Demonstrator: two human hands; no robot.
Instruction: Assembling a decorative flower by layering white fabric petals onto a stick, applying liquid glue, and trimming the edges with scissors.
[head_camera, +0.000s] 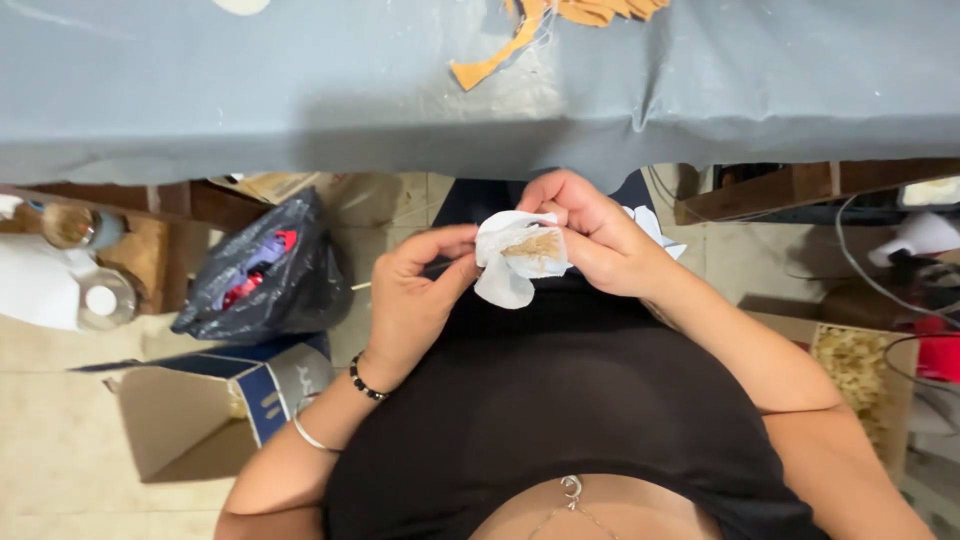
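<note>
Both hands meet over my lap, just below the edge of a grey cloth-covered table (300, 90). Between them is a small piece of white fabric (503, 280) with a tan, fibrous patch (535, 246) on it. My left hand (415, 295) pinches its left edge with thumb and fingers. My right hand (590, 235) grips the right side, fingers curled over the top. More white fabric (652, 226) shows behind the right hand. I wear a black top, a beaded bracelet and a bangle on the left wrist.
Tan leather scraps (500, 60) lie on the table's far part. On the floor at left are a black plastic bag (265, 280), an open cardboard box (200, 420) and glass jars (100, 300). At right, a box of tan shavings (855, 370) and cables.
</note>
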